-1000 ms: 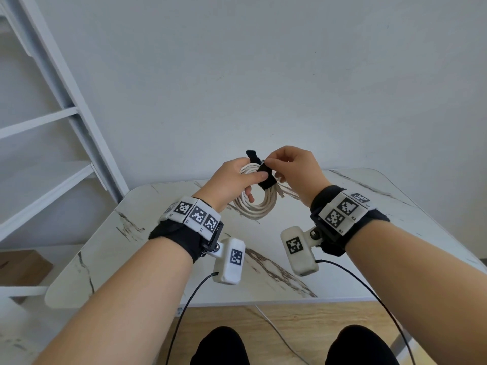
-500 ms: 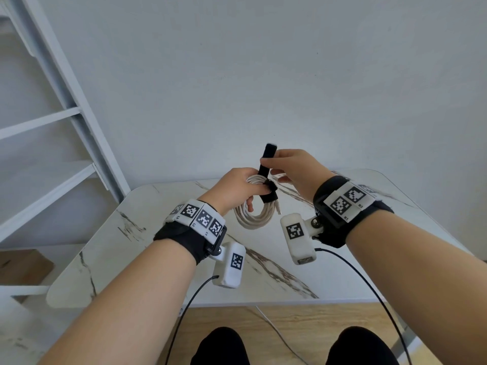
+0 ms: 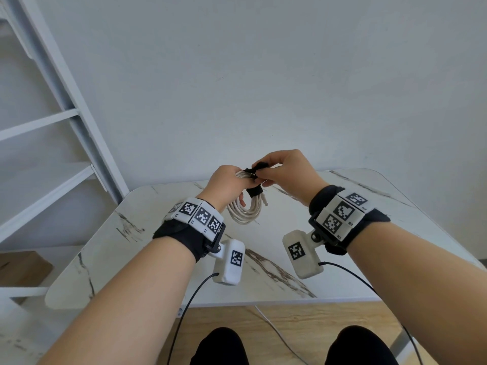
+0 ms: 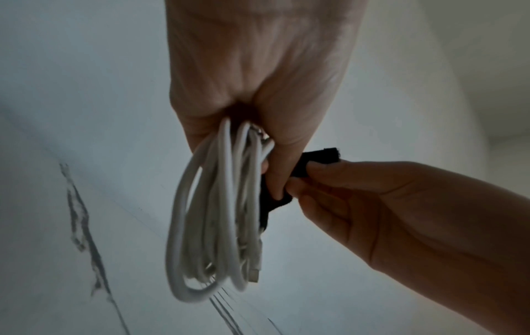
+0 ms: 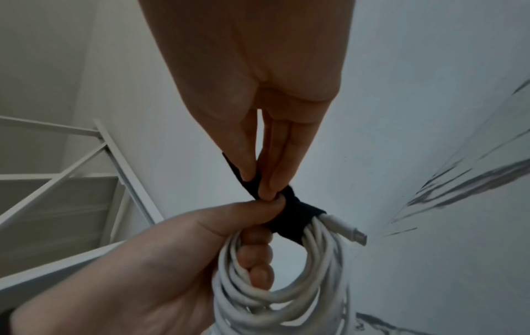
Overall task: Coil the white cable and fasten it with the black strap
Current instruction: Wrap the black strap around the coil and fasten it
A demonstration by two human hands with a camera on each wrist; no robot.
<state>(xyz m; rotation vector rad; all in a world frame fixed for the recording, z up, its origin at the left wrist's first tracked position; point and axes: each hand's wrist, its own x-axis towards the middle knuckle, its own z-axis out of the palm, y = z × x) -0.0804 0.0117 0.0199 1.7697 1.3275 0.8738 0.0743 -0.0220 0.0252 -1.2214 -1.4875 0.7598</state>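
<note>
While the cable [image 3: 243, 209] hangs as a finished coil above the table [image 3: 147, 248], fastening is under way. The left hand [image 3: 226, 184] grips the top of the coil, its fingers curled through the loops and its thumb pressed at the strap [image 5: 289, 217]. The strap already circles the bundle just beside the plug [image 5: 348, 230], which juts free to the right. The right hand [image 3: 283, 169] pinches the strap's loose tail between thumb and fingertips [image 5: 269, 181], holding it up and away from the coil. Judged from this, coiling is done; what remains is to draw the tail snug, press it onto the wrapped band, and perhaps set the bundle down. Whether the band has yet gripped itself cannot be told. White shelving [image 3: 52, 143] stands at the far left and a plain wall behind. Nothing obstructs the hands; the left thumb, lying close to the band, could be caught under the tail.
</note>
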